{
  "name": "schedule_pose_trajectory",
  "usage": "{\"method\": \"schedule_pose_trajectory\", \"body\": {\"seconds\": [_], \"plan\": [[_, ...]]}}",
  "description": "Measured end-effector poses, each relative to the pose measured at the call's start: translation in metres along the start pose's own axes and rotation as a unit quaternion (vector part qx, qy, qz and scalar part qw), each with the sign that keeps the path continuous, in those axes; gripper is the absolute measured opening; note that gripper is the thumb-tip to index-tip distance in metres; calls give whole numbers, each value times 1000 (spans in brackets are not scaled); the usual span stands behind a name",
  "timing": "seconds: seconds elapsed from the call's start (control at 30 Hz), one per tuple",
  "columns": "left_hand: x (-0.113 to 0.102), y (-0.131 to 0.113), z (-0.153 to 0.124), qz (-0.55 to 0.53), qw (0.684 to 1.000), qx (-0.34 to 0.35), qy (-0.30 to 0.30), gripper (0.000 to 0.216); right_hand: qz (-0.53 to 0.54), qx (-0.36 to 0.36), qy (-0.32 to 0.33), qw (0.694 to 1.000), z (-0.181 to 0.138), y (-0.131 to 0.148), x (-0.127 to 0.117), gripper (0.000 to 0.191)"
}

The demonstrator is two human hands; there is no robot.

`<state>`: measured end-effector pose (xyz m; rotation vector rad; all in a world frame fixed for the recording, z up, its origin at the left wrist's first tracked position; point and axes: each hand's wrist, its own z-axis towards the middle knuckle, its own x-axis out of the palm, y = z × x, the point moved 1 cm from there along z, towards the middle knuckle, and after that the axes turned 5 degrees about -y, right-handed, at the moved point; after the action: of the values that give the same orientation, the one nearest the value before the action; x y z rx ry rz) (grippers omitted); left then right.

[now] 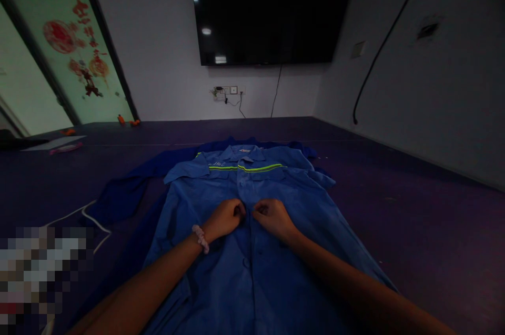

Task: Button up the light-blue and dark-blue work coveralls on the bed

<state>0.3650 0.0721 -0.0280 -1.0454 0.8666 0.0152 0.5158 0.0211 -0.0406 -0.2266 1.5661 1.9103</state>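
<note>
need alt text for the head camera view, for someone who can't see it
Two bare hands, left hand and right hand, pinch the front placket at the middle of a blue work shirt lying flat on a dark purple surface. A black wall screen hangs beyond, and a white cord lies to the left.

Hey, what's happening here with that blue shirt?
A person has a blue work shirt spread flat, front up, on a dark purple surface. Both hands meet at its front opening: the left hand and the right hand each pinch the fabric at mid-chest with their fingers. A darker blue garment lies partly under it, beside a white cord.
</note>
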Motion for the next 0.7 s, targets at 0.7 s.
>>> {"method": "schedule_pose_trajectory", "body": {"seconds": [0.7], "plan": [[0,15,5,-258,961,-102,-17,9,99,-23,13,995,-6,5,4,21]]}}
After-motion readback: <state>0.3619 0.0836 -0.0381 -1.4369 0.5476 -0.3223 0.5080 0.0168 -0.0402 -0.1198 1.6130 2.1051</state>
